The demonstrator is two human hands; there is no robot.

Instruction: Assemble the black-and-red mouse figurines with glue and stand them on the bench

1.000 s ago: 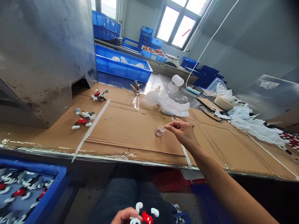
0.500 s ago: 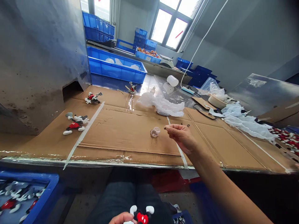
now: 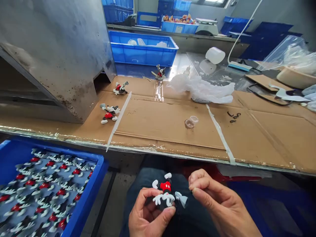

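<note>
My left hand (image 3: 150, 214) grips a cartoon mouse figurine (image 3: 166, 186) with red shorts, white shoes and white gloves, held upside down above my lap. A grey horn-shaped part (image 3: 182, 199) sticks out on the figurine's right side. Just right of it, my right hand (image 3: 209, 192) is closed in a pinch; a tiny dark bit shows at the fingertips, too small to name. On the cardboard lie several small black curved pieces (image 3: 233, 116). An open little clear pot (image 3: 189, 124) stands left of them, its lid beside it.
At lower left, a blue crate (image 3: 100, 164) holds rows of similar figurines. Other mouse figurines (image 3: 108, 115) lie on the cardboard-covered table (image 3: 158, 121) near a metal housing (image 3: 61, 49). White plastic film (image 3: 209, 89) and a blue bin (image 3: 145, 56) are farther back.
My right hand has come down from beside the clear pot to the figurine. The left hand has raised the figurine further into view. The camera view has tilted down and left.
</note>
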